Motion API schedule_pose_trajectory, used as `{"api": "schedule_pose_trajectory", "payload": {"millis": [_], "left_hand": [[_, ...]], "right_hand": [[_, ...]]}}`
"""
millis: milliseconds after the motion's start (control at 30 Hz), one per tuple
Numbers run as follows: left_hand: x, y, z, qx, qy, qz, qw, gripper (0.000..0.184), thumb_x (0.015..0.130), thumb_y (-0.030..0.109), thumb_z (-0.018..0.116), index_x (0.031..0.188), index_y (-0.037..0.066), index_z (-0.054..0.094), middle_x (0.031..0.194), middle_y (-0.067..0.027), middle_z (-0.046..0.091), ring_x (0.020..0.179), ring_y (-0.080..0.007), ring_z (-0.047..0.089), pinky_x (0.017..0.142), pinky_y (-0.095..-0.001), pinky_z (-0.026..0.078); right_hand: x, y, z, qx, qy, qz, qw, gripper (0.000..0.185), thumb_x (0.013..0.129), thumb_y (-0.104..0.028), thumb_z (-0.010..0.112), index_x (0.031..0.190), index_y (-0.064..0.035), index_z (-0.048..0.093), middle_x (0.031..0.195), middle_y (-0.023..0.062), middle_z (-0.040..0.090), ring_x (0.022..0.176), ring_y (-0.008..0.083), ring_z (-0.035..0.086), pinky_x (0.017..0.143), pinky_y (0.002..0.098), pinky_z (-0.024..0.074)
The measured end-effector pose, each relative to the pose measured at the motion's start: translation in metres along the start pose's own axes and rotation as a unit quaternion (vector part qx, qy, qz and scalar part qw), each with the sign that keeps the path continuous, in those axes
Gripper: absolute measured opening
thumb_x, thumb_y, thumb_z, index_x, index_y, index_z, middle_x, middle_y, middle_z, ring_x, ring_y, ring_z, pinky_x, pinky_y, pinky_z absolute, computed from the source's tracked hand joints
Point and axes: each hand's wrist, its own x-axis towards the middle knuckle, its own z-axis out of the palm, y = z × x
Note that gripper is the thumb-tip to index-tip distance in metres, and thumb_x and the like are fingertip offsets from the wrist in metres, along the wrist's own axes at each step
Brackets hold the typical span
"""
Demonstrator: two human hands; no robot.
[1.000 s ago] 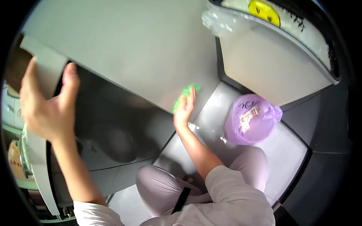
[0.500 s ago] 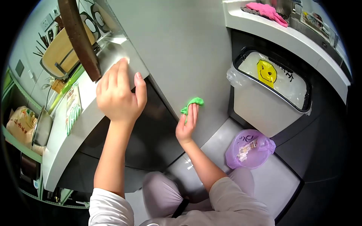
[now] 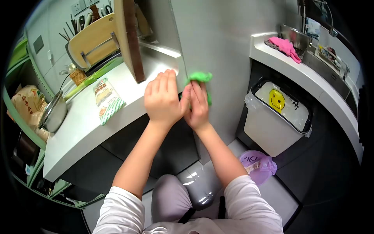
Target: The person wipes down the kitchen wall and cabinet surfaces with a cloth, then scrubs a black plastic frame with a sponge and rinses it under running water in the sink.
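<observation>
My left hand (image 3: 164,97) rests with fingers stretched out on the front edge of the white counter (image 3: 82,136), near its corner with the grey panel (image 3: 222,50). Just to its right, my right hand (image 3: 198,103) presses a green cloth (image 3: 201,77) against the panel; part of the cloth shows above the fingers and part beside them. The left thumb overlaps the right hand. A dark wooden board (image 3: 132,43) stands upright on the counter beyond my left hand. A green-striped packet (image 3: 107,100) lies on the counter to the left.
A lined bin with a yellow smiley (image 3: 272,128) stands right of the panel, with a purple bag (image 3: 260,167) on the floor below. Further right are a sink (image 3: 327,72) and a pink cloth (image 3: 286,47). At left are a metal bowl (image 3: 55,114) and a green shelf (image 3: 23,124).
The view has turned toward the counter. My right hand has moved up the panel with the green cloth, and both hands have come together at the counter's corner.
</observation>
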Motion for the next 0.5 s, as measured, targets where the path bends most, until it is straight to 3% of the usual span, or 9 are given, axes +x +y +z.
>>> {"api": "schedule_pose_trajectory", "payload": {"millis": [133,233,333,433,500], "left_hand": [[-0.002,0.000,0.002,0.005,0.012,-0.006,1.000,0.049,0.086,0.038,0.058,0.113,-0.003,0.061,0.106,-0.0152,0.065,0.100,-0.0298,0.061,0.088,-0.0385,0.043],[-0.001,0.001,-0.005,-0.007,-0.011,-0.014,1.000,0.050,0.085,0.036,0.059,0.115,-0.003,0.059,0.110,-0.0159,0.064,0.104,-0.0301,0.059,0.092,-0.0392,0.042],[0.001,-0.001,-0.009,-0.033,-0.039,-0.018,0.999,0.050,0.086,0.036,0.059,0.117,-0.003,0.058,0.113,-0.0168,0.063,0.107,-0.0315,0.058,0.092,-0.0411,0.041],[0.001,0.001,-0.011,-0.043,-0.034,-0.028,0.998,0.051,0.086,0.037,0.059,0.117,-0.003,0.058,0.113,-0.0171,0.063,0.107,-0.0317,0.058,0.093,-0.0412,0.041],[0.001,0.001,-0.009,-0.037,-0.011,-0.025,0.999,0.050,0.087,0.038,0.058,0.115,-0.003,0.059,0.111,-0.0171,0.063,0.104,-0.0321,0.059,0.091,-0.0410,0.042]], "right_hand": [[0.023,0.010,-0.007,0.026,-0.002,0.000,1.000,0.044,0.086,-0.004,0.055,0.129,0.0051,0.052,0.139,0.0201,0.047,0.131,0.0438,0.040,0.108,0.0511,0.0337],[0.097,0.008,-0.007,0.029,-0.006,-0.003,1.000,0.047,0.085,-0.003,0.055,0.131,0.0046,0.050,0.139,0.0196,0.046,0.131,0.0440,0.038,0.109,0.0508,0.0333],[0.124,0.005,0.001,0.003,0.007,-0.073,0.997,0.048,0.086,-0.002,0.053,0.133,0.0036,0.048,0.140,0.0188,0.045,0.132,0.0442,0.037,0.109,0.0507,0.0332],[0.063,0.011,-0.005,0.000,-0.024,-0.057,0.998,0.049,0.086,-0.002,0.053,0.134,0.0035,0.047,0.141,0.0207,0.043,0.132,0.0446,0.036,0.109,0.0507,0.0331],[-0.018,0.013,-0.017,-0.050,-0.058,0.020,0.997,0.050,0.086,-0.003,0.054,0.136,0.0033,0.045,0.141,0.0232,0.042,0.132,0.0449,0.036,0.109,0.0508,0.0324]]}}
